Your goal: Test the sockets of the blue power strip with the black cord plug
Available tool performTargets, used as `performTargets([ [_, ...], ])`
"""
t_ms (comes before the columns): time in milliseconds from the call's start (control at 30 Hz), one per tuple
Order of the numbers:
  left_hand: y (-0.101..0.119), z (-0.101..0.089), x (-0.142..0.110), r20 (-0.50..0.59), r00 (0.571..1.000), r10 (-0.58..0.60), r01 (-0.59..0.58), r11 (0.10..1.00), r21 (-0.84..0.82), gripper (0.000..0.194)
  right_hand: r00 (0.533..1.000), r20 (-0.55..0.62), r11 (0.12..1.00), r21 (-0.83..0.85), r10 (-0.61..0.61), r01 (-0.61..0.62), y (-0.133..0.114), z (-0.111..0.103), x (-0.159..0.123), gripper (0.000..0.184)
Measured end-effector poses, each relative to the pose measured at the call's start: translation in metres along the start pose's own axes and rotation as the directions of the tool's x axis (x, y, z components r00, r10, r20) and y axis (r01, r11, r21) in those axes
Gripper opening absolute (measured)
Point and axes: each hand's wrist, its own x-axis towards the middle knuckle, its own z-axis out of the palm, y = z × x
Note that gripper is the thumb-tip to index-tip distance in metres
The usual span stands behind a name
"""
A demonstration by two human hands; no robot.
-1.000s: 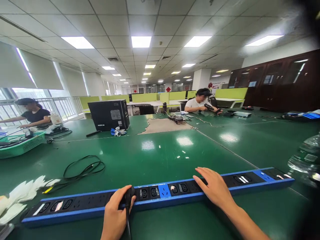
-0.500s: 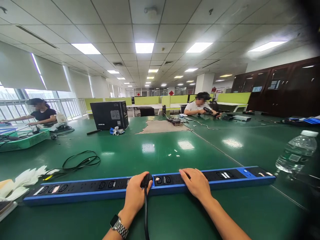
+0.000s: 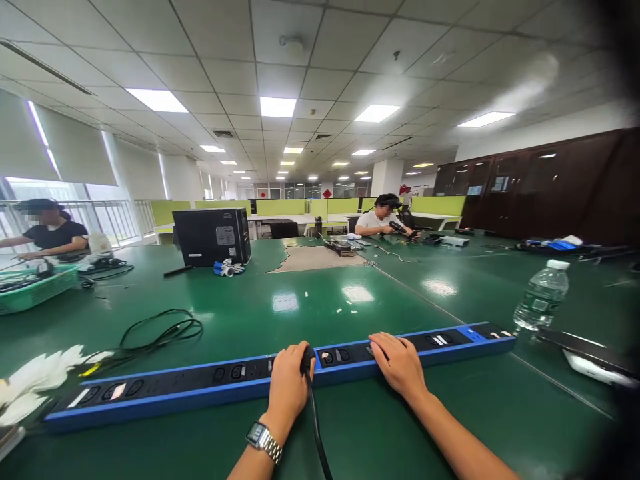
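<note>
A long blue-and-black power strip (image 3: 195,387) with several sockets lies slantwise across the green table. My left hand (image 3: 290,380), a metal-band watch on its wrist, is closed round a black plug (image 3: 309,360) at the middle of the strip. From the plug a black cable (image 3: 318,427) runs down toward me. Whether the plug sits fully in a socket is hidden by my fingers. Right of it, my right hand (image 3: 399,365) grips the strip, its fingers bent over the black top face.
A water bottle (image 3: 543,295) and a dark flat device (image 3: 590,350) are at the right. Left lie a coiled black cable (image 3: 163,330), white gloves (image 3: 43,380) and a green basket (image 3: 43,293). Beyond stands a black computer case (image 3: 210,238). Two people sit farther off.
The view has turned to the right, so the background has shifted left. Both hands stay on the strip and plug. The strip's slant looks steeper.
</note>
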Motion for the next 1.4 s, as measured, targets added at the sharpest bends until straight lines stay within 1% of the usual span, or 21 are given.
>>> performTargets([
  [133, -0.004, 0.003, 0.001, -0.003, 1.000, 0.005, -0.005, 1.000, -0.009, 0.026, 1.000, 0.010, 0.999, -0.034, -0.010, 0.010, 0.000, 0.000, 0.000, 0.035],
  [233, -0.007, 0.003, 0.000, 0.016, 1.000, 0.022, -0.022, 1.000, -0.001, 0.026, 1.000, 0.009, 0.999, -0.045, -0.014, 0.014, -0.001, 0.001, 0.000, 0.033],
  [333, -0.007, 0.001, 0.000, 0.034, 0.999, 0.029, -0.030, 0.999, 0.013, 0.027, 1.000, -0.003, 0.999, -0.036, -0.002, 0.002, -0.004, 0.000, 0.002, 0.030],
  [467, -0.010, 0.002, 0.000, 0.022, 0.999, 0.029, -0.029, 1.000, -0.005, 0.026, 1.000, -0.004, 1.000, -0.006, 0.015, -0.015, -0.006, -0.002, 0.002, 0.029],
  [533, -0.011, 0.003, 0.001, -0.010, 1.000, -0.003, 0.002, 0.998, -0.065, 0.027, 1.000, -0.007, 1.000, 0.002, 0.013, -0.013, -0.005, -0.002, 0.002, 0.028],
  [600, -0.011, 0.005, 0.002, -0.087, 0.990, -0.107, 0.093, 0.983, -0.157, 0.031, 1.000, -0.014, 1.000, 0.008, 0.021, -0.021, -0.004, -0.002, 0.002, 0.027],
  [667, -0.005, 0.010, 0.006, -0.162, 0.965, -0.206, 0.166, 0.959, -0.230, 0.036, 0.999, -0.011, 0.999, 0.017, 0.037, -0.037, -0.003, -0.001, 0.003, 0.025],
  [700, 0.000, 0.013, 0.008, -0.170, 0.961, -0.220, 0.176, 0.954, -0.241, 0.037, 0.999, -0.003, 0.999, 0.024, 0.047, -0.047, -0.003, -0.001, 0.004, 0.024],
  [733, 0.007, 0.018, 0.011, -0.152, 0.966, -0.207, 0.168, 0.957, -0.235, 0.036, 0.998, 0.005, 0.998, 0.031, 0.058, -0.058, -0.003, 0.000, 0.005, 0.024],
  [800, 0.024, 0.030, 0.018, -0.050, 0.988, -0.145, 0.133, 0.972, -0.195, 0.030, 0.996, 0.025, 0.996, 0.046, 0.082, -0.083, -0.003, -0.001, 0.006, 0.023],
  [833, 0.032, 0.036, 0.023, 0.004, 0.992, -0.127, 0.126, 0.977, -0.174, 0.027, 0.995, 0.034, 0.994, 0.055, 0.095, -0.097, -0.002, -0.001, 0.006, 0.023],
  [900, 0.049, 0.049, 0.032, 0.075, 0.990, -0.116, 0.125, 0.983, -0.135, 0.025, 0.992, 0.053, 0.990, 0.082, 0.112, -0.116, -0.002, -0.002, 0.006, 0.024],
  [967, 0.062, 0.059, 0.040, 0.114, 0.987, -0.109, 0.121, 0.987, -0.106, 0.024, 0.991, 0.066, 0.985, 0.118, 0.115, -0.123, -0.002, -0.003, 0.006, 0.027],
  [1033, 0.071, 0.068, 0.046, 0.134, 0.986, -0.102, 0.118, 0.986, -0.115, 0.023, 0.991, 0.067, 0.980, 0.155, 0.118, -0.127, -0.001, -0.003, 0.006, 0.030],
  [1167, 0.080, 0.077, 0.049, 0.167, 0.985, -0.050, 0.086, 0.972, -0.219, 0.028, 0.986, 0.031, 0.956, 0.241, 0.165, -0.168, -0.002, -0.007, 0.008, 0.037],
  [1267, 0.081, 0.080, 0.046, 0.162, 0.986, -0.027, 0.056, 0.982, -0.180, 0.030, 0.980, -0.006, 0.923, 0.338, 0.200, -0.186, -0.006, -0.015, 0.012, 0.041],
  [1333, 0.082, 0.082, 0.043, 0.136, 0.991, -0.017, 0.042, 0.982, -0.185, 0.030, 0.984, 0.030, 0.884, 0.434, 0.177, -0.172, -0.009, -0.021, 0.015, 0.041],
  [1400, 0.083, 0.085, 0.041, 0.103, 0.995, -0.011, 0.035, 0.973, -0.227, 0.028, 0.986, 0.112, 0.831, 0.531, 0.126, -0.167, -0.011, -0.024, 0.018, 0.042],
])
